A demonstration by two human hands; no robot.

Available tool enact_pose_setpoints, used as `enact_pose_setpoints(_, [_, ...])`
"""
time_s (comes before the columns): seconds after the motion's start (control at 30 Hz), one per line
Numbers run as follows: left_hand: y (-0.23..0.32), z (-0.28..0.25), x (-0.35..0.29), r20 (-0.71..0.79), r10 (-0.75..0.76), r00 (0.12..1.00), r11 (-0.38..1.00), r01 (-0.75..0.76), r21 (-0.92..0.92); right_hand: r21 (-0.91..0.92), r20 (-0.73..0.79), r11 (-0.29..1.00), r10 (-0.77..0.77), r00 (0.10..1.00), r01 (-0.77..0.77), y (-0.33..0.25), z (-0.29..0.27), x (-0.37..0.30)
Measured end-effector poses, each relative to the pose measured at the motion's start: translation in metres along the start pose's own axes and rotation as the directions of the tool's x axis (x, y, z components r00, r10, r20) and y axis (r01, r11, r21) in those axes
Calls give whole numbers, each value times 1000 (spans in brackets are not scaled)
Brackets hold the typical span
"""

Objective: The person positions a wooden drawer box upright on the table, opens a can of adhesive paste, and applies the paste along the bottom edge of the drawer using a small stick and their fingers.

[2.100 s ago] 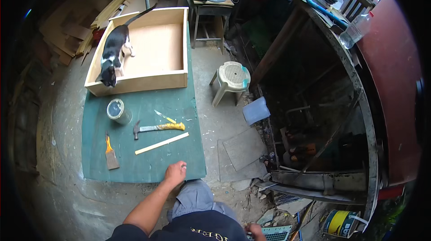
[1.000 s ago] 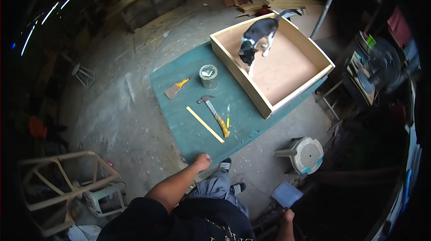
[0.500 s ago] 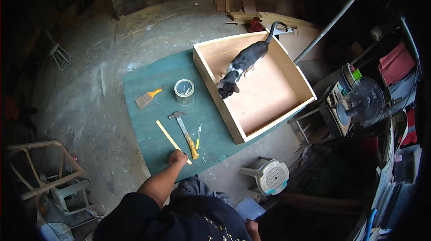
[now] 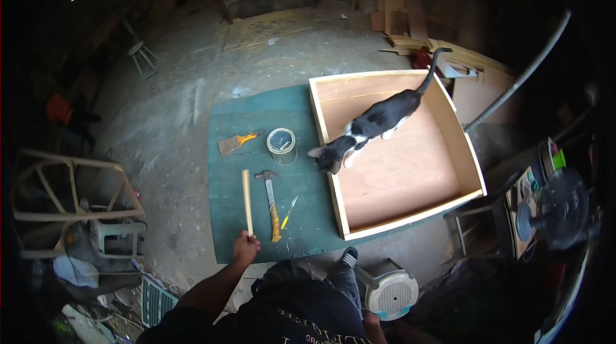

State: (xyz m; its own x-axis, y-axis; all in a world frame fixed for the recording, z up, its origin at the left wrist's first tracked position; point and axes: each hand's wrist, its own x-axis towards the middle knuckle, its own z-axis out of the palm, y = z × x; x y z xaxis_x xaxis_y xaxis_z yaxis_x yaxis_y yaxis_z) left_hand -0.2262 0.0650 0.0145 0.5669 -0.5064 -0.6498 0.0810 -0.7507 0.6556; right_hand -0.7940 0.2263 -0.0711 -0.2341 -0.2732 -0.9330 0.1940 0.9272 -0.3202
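Observation:
My left hand (image 4: 246,248) is closed around the lower end of a thin, pale wooden strip (image 4: 247,200), which points away from me over the green tabletop (image 4: 231,228). Just right of the strip lies a claw hammer (image 4: 272,206) with a yellowish handle. Beside it is a slim yellow cutter knife (image 4: 289,213). Farther back are a paintbrush (image 4: 239,142) with an orange handle and an open paint can (image 4: 281,145). My right hand (image 4: 372,325) hangs low by my side near the stool, its fingers mostly out of sight.
A black-and-white cat (image 4: 378,119) stands in a shallow wooden box (image 4: 410,177) at the table's right, head over its near-left wall. A plastic stool (image 4: 393,293) stands front right, a fan (image 4: 558,209) far right. Wooden frames (image 4: 77,184) lean at left.
My left hand has lifted the wooden strip and turned it more upright in view. The cat has lowered its head over the box wall. My view has shifted, moving the whole scene rightward.

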Motion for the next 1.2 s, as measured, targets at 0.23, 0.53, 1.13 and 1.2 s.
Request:
enact_pose_setpoints(0.23, [74,73,-137,18,465,885,864,-449,-229,-189,5,975,-120,993,119,-232,-47,33])
enact_pose_setpoints(0.53, [184,167,-139,97,455,885,856,-404,-323,-283,30,933,-225,974,224,-330,-40,46])
enact_pose_setpoints(1.13, [329,164,-83,216,461,861,828,-330,-453,-90,42,985,-143,989,146,-166,-91,64])
enact_pose_setpoints(1.2, [347,171,-88,87,722,686,608,-570,-552,-63,25,989,-134,991,135,-172,-85,56])
